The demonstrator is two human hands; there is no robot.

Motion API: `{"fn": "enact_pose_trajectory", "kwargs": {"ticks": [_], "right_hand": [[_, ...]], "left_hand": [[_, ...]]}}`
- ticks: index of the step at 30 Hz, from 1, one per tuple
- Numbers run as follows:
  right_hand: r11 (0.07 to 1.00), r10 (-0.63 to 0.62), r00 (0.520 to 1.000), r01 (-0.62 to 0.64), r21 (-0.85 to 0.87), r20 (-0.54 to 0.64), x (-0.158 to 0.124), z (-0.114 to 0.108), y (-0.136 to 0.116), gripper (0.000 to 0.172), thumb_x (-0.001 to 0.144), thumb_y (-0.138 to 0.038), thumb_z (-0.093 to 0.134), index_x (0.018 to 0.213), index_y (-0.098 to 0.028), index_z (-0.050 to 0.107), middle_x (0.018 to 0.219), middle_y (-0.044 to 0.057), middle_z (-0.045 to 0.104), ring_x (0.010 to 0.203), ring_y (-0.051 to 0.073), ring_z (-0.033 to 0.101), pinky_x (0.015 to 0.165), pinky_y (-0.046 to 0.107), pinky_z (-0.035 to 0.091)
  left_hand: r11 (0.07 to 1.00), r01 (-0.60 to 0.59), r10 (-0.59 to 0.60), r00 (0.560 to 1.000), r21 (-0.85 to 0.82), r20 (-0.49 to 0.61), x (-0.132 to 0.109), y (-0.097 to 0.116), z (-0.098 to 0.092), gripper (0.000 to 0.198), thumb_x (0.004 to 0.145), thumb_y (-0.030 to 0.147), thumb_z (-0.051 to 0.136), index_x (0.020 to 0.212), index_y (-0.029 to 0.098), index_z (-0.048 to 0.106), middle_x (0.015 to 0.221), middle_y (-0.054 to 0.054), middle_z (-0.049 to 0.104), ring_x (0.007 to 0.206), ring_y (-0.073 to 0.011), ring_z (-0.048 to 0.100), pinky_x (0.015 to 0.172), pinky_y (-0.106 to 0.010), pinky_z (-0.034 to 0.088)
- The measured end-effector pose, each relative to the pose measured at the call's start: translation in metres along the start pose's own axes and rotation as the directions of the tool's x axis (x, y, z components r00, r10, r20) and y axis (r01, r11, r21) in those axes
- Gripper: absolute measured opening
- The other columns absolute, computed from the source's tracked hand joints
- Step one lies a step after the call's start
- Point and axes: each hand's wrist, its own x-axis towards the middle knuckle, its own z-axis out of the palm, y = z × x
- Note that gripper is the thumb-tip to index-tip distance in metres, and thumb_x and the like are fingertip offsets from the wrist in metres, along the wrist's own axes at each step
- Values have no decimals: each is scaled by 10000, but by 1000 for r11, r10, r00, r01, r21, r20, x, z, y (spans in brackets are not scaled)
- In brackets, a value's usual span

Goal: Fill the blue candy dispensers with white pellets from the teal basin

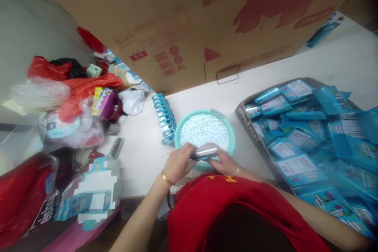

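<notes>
Both my hands meet over the near side of a turquoise plastic basin [178, 132] filled with small pale pellets [205, 128]. Between them is a shiny silver case [204, 152], held level, with its exact shape blurred. My left hand [180, 160], with a gold bangle at the wrist, closes on its left end. Curled round the right end are the fingers of my right hand [223, 162]. A little blue shows beneath the case. Left of the basin stands a tight row of small blue boxes [164, 120].
A large cardboard box [183, 27] stands at the back of the white table [141, 165]. On the right, an open carton [251, 126] is heaped with blue packs [298, 165]. Plastic bags [85, 94], a dark handheld device [116, 147] and flattened cartons [97, 185] lie on the left.
</notes>
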Motion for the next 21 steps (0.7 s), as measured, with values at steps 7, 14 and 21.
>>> {"fn": "enact_pose_trajectory", "kwargs": {"ticks": [7, 14, 21], "right_hand": [[757, 319, 845, -500, -421, -430, 13, -19, 58, 757, 835, -489, 534, 1425, -102, 259, 1464, 221, 304, 1371, 378, 240, 1090, 595, 221], [564, 726, 604, -797, -218, -329, -10, -52, 130, 358, 863, -384, 446, 1118, -145, 521, 1011, 161, 662, 1012, 288, 591, 874, 391, 449], [498, 754, 426, -867, 12, -500, -55, -60, 104, 337, 813, -383, 485, 1040, -136, 529, 1033, 194, 635, 1029, 322, 578, 890, 461, 429]], "left_hand": [[922, 379, -385, 880, -76, -277, -74, -66, 14, 216, 851, 340, 554, 1021, 210, 524, 921, -29, 560, 817, -165, 572, 708, -271, 470], [809, 588, -580, 793, -16, -189, -89, -131, 71, 220, 833, 371, 561, 990, 219, 540, 926, -23, 553, 804, -164, 581, 662, -251, 459], [820, 571, -568, 804, -40, -175, -49, -152, 117, 279, 846, 271, 531, 1119, 215, 524, 1185, -80, 512, 857, -175, 607, 637, -273, 483]]}}
